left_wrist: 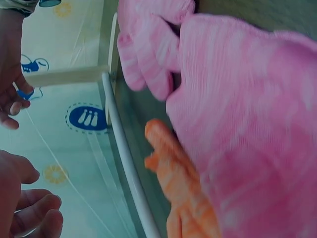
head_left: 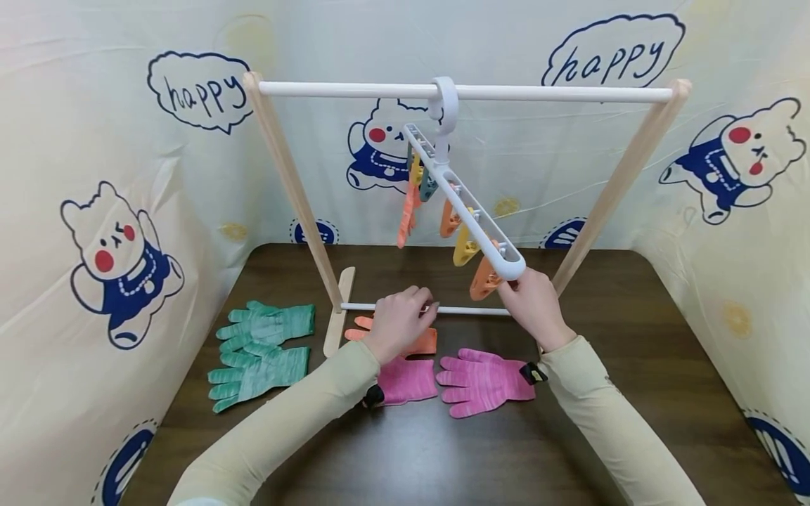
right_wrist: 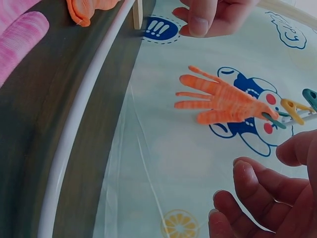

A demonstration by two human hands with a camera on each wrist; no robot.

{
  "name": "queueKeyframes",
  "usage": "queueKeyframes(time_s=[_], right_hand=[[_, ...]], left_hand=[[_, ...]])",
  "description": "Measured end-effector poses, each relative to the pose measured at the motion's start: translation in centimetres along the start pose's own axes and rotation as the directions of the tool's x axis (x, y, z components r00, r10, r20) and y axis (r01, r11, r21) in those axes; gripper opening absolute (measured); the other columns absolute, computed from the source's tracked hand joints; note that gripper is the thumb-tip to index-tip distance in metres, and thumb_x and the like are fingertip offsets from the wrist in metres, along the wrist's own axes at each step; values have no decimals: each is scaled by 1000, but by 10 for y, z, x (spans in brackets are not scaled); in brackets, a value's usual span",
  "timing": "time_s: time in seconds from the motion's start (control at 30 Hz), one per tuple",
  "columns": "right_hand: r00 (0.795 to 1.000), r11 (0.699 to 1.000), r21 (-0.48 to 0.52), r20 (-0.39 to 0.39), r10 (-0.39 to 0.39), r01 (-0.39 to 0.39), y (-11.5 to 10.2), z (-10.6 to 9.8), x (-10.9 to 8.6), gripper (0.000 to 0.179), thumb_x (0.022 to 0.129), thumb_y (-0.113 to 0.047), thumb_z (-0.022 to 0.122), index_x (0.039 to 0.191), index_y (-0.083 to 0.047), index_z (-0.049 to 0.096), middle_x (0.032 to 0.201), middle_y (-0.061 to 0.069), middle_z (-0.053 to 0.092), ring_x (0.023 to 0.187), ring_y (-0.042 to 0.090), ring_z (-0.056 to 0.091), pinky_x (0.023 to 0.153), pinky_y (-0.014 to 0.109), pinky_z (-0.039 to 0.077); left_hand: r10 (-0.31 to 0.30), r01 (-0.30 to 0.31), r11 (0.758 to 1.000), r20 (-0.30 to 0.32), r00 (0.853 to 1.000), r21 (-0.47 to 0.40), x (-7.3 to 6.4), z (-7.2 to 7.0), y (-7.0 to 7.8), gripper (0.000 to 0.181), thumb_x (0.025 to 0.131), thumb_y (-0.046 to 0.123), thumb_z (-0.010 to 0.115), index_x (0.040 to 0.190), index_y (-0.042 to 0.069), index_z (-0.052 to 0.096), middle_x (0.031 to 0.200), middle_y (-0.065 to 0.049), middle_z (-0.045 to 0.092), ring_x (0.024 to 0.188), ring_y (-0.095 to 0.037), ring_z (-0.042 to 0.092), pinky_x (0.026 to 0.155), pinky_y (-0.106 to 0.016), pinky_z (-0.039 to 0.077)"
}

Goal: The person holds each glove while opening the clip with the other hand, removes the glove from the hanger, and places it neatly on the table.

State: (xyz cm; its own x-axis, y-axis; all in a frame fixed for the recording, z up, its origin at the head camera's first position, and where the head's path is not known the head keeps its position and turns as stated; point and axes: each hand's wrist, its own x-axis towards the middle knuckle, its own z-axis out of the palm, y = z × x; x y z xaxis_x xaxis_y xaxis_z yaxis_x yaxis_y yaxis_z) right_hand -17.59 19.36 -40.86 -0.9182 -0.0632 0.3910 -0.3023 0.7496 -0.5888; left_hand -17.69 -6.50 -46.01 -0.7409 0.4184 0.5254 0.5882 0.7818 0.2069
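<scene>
A speech bubble (head_left: pixel 199 91) read "happy". Two green gloves (head_left: pixel 266 325) lay on the worktop (head_left: pixel 392 450). The left hand (head_left: pixel 400 323), fingers loosely bent around nothing, hovered over an orange glove (head_left: pixel 420 343), near pink gloves (head_left: pixel 484 383). Another orange glove (head_left: pixel 408 214) hung from the white clip hanger (head_left: pixel 441 171). The right hand (head_left: pixel 534 306), fingers parted and empty, was near the hanger's front end; a second bubble (head_left: pixel 614 60) also read "happy".

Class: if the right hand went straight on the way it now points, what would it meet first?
Probably the orange clip under the white hanger's near end, just ahead of the right hand, though depth there is unclear.
</scene>
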Motion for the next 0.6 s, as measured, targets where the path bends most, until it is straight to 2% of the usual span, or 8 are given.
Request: queueKeyframes(time_s=[0.17,0.3,0.4,0.6], right_hand=[[999,999,26,6,41,-41,-3,0,4,27,98,-13,62,72,-5,57,57,2,41,53,23,44,54,39,37],[996,993,83,28,82,-84,-4,0,7,21,101,-20,65,87,-4,67,64,8,57,59,25,52,58,40,43],[997,988,133,35,75,-79,-6,1,11,17,102,-22,67,93,-7,69,77,11,66,68,27,57,64,42,46],[999,983,180,25,29,-33,-11,5,16,15,101,-17,68,94,-7,59,80,9,57,75,26,54,70,41,45]], left_hand=[[-24,25,999,-32,999,29,6,-9,-13,16,98,25,72,88,13,71,70,2,59,51,-14,56,42,-30,42],[-62,64,997,-45,997,33,16,-16,-22,18,99,28,70,89,12,72,71,1,60,51,-15,56,43,-32,44],[-100,101,995,-54,994,21,27,-22,-29,21,100,30,69,91,11,72,72,0,61,53,-15,55,45,-32,45],[-181,181,983,-74,981,5,53,-33,-41,25,101,33,67,96,9,72,76,-3,64,56,-19,57,48,-35,48]])
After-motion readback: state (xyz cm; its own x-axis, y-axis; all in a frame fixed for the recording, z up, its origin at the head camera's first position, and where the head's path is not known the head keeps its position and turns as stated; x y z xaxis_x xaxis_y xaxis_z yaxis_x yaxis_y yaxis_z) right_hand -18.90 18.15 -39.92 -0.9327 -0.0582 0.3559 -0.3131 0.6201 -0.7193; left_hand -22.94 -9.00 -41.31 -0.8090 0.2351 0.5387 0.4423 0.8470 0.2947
